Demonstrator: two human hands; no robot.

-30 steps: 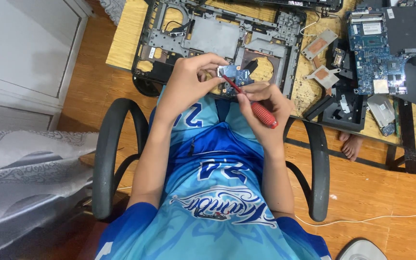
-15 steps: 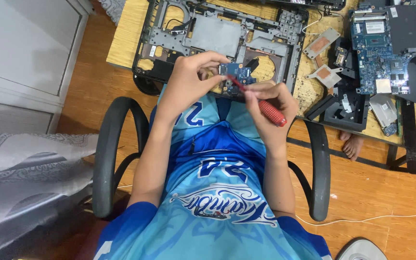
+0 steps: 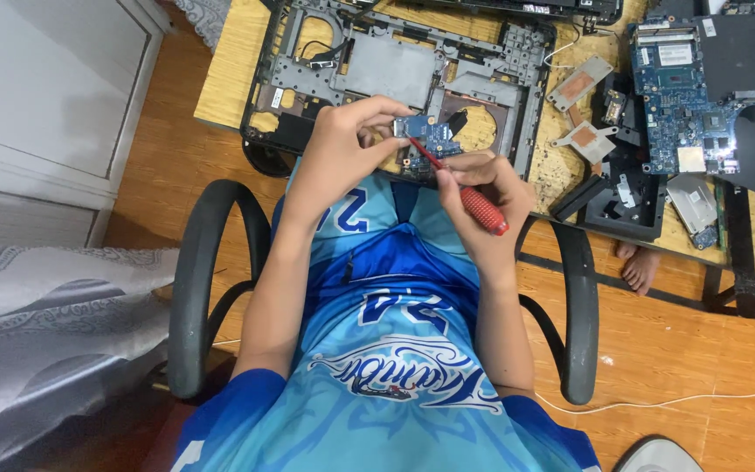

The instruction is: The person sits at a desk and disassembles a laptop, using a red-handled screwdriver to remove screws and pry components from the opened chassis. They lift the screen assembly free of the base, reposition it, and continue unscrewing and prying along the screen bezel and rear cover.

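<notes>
Both bare forearms reached forward from the torso, elbows bent and tucked near the sides, and the wrists converged in front of the chest. The left hand (image 3: 338,153) was raised, palm turned inward, its fingers curled over and the thumb and fingertips pinched together in a fine grip. The right hand (image 3: 487,188) sat slightly lower and just beside it, knuckles up, fingers wrapped closed in a fist-like grip with the wrist bent slightly.
</notes>
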